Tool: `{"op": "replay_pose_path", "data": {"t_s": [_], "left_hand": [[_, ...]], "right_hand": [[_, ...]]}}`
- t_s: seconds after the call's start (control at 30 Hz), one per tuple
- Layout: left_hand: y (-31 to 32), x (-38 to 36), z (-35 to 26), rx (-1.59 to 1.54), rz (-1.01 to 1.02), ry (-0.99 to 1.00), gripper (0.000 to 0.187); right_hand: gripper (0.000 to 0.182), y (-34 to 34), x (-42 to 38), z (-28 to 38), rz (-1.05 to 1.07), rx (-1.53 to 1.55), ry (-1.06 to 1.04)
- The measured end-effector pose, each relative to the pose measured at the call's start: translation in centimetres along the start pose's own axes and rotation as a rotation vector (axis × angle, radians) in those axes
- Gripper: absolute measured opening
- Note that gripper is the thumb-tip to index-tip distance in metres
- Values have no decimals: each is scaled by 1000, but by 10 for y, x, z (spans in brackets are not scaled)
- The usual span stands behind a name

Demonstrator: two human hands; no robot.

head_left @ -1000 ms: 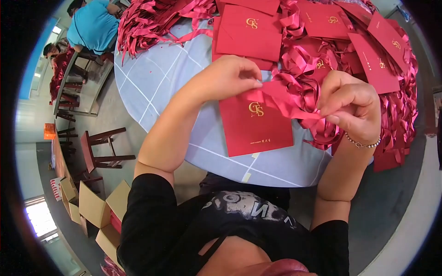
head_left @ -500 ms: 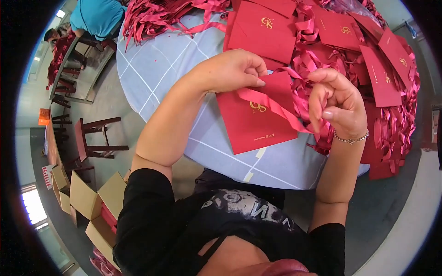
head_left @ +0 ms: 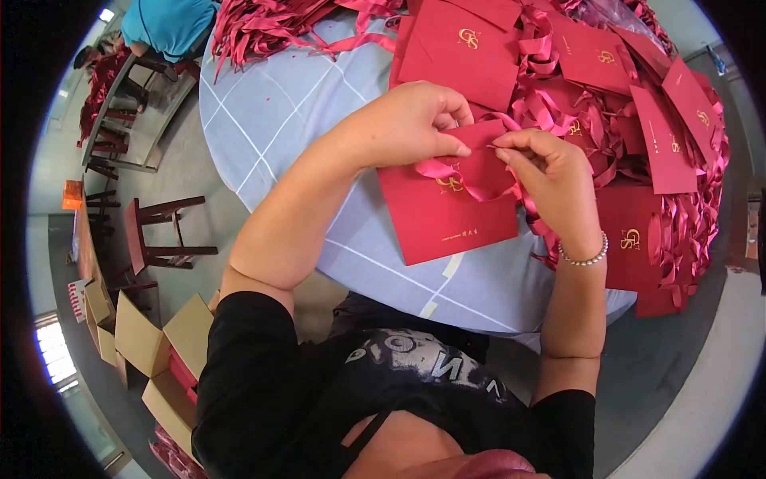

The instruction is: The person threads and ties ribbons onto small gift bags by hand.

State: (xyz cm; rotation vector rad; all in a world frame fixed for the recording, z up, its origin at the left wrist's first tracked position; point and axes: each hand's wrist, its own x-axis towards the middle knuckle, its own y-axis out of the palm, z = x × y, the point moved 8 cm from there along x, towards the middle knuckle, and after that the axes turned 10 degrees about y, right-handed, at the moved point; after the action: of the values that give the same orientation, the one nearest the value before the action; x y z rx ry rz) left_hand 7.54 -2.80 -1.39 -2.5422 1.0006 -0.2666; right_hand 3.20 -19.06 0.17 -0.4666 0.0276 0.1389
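Note:
A red paper gift bag point(head_left: 455, 223) with gold lettering lies flat at the table's near edge. My left hand point(head_left: 427, 120) is closed on its top edge, thumb on the front face and fingers curled behind. A pink-red satin ribbon point(head_left: 471, 190) loops loosely across the front of the bag. My right hand point(head_left: 554, 172), with a beaded bracelet at the wrist, pinches a thin end of ribbon between thumb and forefinger by the bag's upper right part. Exactly how the ribbon passes through the bag is hidden by the fingers.
Finished-looking red bags with ribbons point(head_left: 590, 56) pile up at the right and back. A bundle of loose ribbons point(head_left: 263, 32) lies at the far left of the blue checked tablecloth point(head_left: 279, 104). A stool point(head_left: 163, 231), open carton point(head_left: 171, 343) and a person in blue point(head_left: 167, 28) are leftward.
My right hand has moved left and closed from loosely curled fingers into a pinch on the ribbon end. The ribbon now hangs in a slacker loop. My left hand stays at the bag's top.

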Motion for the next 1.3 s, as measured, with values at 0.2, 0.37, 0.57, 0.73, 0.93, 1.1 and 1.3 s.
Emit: {"op": "replay_pose_path", "data": {"t_s": [0.2, 0.37, 0.57, 0.73, 0.93, 1.1, 1.3], "left_hand": [[4, 1, -4, 64, -26, 79, 19], [4, 0, -13, 153, -57, 123, 19], [11, -2, -27, 330, -142, 279, 20], [18, -4, -39, 433, -126, 295, 25], [9, -5, -31, 333, -181, 234, 23], [8, -6, -19, 376, -107, 27, 19], [10, -3, -21, 476, -103, 253, 20]], "right_hand": [[7, 11, -3, 21, -163, -201, -291], [4, 13, -3, 19, -197, -212, -230], [5, 19, -14, 31, -336, -454, -346], [4, 33, -21, 40, -418, -630, -376], [10, 18, -12, 22, -303, -395, -191], [14, 19, -15, 29, -312, -470, -297], [16, 21, -12, 26, -291, -509, -289]]}}
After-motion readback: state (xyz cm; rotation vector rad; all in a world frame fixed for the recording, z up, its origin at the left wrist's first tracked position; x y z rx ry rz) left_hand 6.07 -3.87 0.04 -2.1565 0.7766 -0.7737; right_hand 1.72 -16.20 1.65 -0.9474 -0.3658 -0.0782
